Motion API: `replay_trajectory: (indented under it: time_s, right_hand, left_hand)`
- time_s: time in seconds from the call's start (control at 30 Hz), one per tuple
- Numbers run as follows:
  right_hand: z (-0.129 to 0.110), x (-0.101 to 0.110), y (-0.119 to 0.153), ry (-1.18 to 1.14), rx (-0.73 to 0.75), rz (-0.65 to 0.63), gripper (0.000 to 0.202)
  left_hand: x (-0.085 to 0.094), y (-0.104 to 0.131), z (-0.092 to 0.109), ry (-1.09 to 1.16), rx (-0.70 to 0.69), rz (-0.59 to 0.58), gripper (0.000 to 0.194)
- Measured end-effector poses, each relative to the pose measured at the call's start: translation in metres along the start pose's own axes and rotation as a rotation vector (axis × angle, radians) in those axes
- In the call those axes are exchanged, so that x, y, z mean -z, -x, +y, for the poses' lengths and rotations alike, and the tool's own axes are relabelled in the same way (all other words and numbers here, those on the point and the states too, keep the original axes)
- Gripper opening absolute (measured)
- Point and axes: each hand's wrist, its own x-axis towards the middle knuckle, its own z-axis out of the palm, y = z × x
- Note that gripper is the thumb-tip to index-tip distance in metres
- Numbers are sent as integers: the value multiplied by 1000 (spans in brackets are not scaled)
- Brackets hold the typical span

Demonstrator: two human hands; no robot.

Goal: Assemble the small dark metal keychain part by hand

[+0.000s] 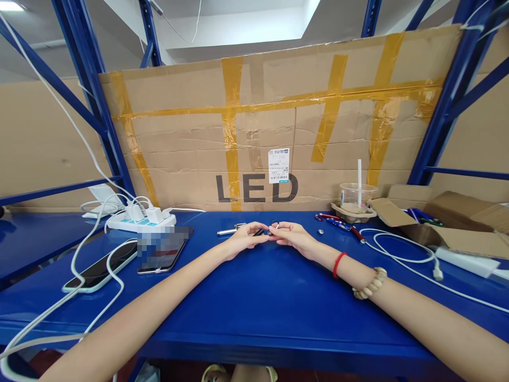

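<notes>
My left hand (248, 239) and my right hand (292, 236) meet fingertip to fingertip just above the middle of the blue table (262, 297). A small black piece (259, 232) is pinched in my left fingers. Something tiny and partly shiny is between my right thumb and fingers, too small to name, with a dark ring shape (275, 223) showing above it. Behind my left hand lies a slim silver tube (226, 232), its right end near my knuckles. To the right of my right hand, a small round metal part (320, 232) rests on the table.
Red and blue pens (338, 224) lie at the right, near a plastic cup with a straw (358, 195) and an open cardboard box (457, 228). A coiled white cable (401, 257) crosses there. Two phones (103, 268) and a power strip (139, 222) occupy the left. Cardboard (191, 143) walls the back.
</notes>
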Motion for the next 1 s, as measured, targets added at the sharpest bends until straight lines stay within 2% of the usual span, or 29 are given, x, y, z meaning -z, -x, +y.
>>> replay_trajectory:
  time_s: [0.17, 0.47, 1.0]
  right_hand:
    - [-1, -7, 5, 29, -13, 30, 22]
    - [1, -8, 4, 73, -63, 68, 22]
    - [0, -12, 6, 173, -98, 53, 32]
  left_hand:
    - [-5, 2, 2, -76, -34, 22, 41]
    - [-3, -3, -9, 41, -76, -10, 33]
    - [-3, 3, -7, 50, -117, 28, 31]
